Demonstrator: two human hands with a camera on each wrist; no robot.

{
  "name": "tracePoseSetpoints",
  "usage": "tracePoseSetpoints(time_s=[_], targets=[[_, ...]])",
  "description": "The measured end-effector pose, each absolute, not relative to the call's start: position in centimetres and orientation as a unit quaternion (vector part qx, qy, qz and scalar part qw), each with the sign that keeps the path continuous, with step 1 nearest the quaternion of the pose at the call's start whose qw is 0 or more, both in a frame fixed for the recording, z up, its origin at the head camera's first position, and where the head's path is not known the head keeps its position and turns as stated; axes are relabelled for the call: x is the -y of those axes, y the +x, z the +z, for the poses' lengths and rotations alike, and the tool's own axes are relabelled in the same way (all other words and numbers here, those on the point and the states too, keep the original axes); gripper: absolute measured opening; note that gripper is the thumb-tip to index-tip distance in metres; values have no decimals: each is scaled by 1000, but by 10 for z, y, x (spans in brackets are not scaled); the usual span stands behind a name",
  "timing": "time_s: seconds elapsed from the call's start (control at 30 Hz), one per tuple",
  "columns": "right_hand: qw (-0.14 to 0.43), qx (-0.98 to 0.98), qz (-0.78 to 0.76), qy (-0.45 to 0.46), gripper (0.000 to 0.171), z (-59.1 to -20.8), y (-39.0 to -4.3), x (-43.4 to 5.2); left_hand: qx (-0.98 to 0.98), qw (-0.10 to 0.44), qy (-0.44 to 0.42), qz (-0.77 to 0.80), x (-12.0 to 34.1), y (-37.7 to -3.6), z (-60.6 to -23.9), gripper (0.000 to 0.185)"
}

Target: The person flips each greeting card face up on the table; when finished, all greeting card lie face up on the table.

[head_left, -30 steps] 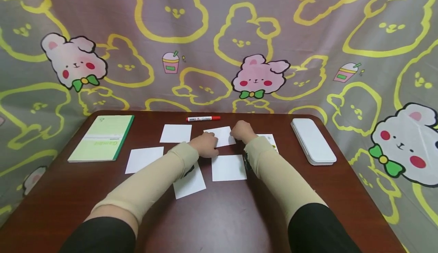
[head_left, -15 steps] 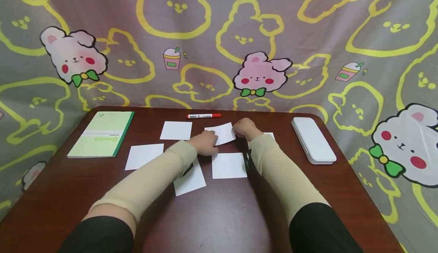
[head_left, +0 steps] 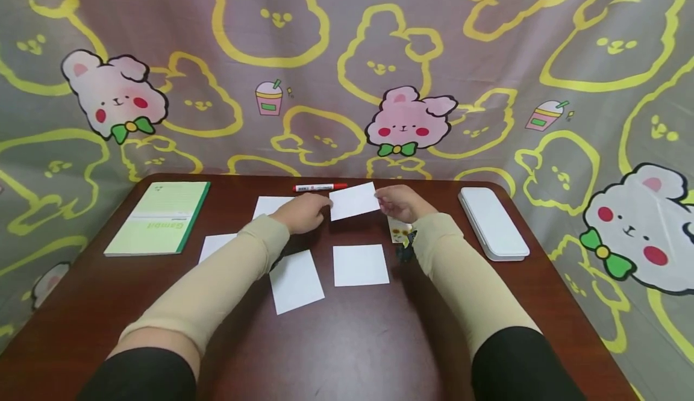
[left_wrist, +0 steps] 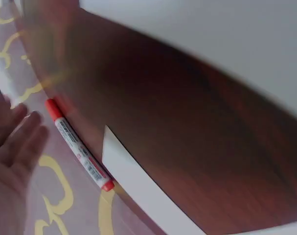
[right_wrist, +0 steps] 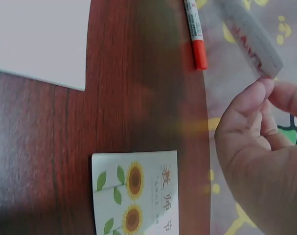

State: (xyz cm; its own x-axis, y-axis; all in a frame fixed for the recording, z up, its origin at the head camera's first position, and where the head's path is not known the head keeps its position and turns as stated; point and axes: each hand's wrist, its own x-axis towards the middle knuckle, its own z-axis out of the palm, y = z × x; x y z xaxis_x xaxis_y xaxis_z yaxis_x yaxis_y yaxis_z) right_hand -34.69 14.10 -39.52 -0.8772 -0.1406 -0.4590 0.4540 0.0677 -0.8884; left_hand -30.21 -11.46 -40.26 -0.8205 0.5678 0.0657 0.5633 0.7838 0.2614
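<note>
A white paper card (head_left: pixel 355 201) is raised above the table, tilted, between my two hands. My left hand (head_left: pixel 302 213) pinches its left edge; in the left wrist view some fingers (left_wrist: pixel 23 139) of that hand show at the left edge, partly cut off. My right hand (head_left: pixel 402 202) pinches the card's right side between thumb and finger. In the right wrist view, the raised card (right_wrist: pixel 258 46) shows red lettering on one face. Below my right hand lies a card with printed sunflowers (right_wrist: pixel 133 196) and characters, partly covered in the head view.
Several white cards lie about: one in front of my hands (head_left: pixel 361 265), one tilted (head_left: pixel 297 282), one at left (head_left: pixel 217 245). A red-capped marker (head_left: pixel 318 188) lies at the back. A green notebook (head_left: pixel 157 217) lies left, a white case (head_left: pixel 494 223) right.
The white card has risen from the table and now tilts up. My left hand has moved left from on top of it to its left edge; the right hand has moved slightly right.
</note>
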Motion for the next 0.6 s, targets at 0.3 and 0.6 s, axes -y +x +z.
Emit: tracePoseSetpoints(time_s=[0.3, 0.6], targets=[[243, -676, -689, 97, 13, -386, -345, -143, -915, -157, 347, 133, 127, -302, -399, 6], [243, -629, -732, 97, 12, -388, -342, -144, -925, -133, 261, 240, 124, -306, -402, 14]])
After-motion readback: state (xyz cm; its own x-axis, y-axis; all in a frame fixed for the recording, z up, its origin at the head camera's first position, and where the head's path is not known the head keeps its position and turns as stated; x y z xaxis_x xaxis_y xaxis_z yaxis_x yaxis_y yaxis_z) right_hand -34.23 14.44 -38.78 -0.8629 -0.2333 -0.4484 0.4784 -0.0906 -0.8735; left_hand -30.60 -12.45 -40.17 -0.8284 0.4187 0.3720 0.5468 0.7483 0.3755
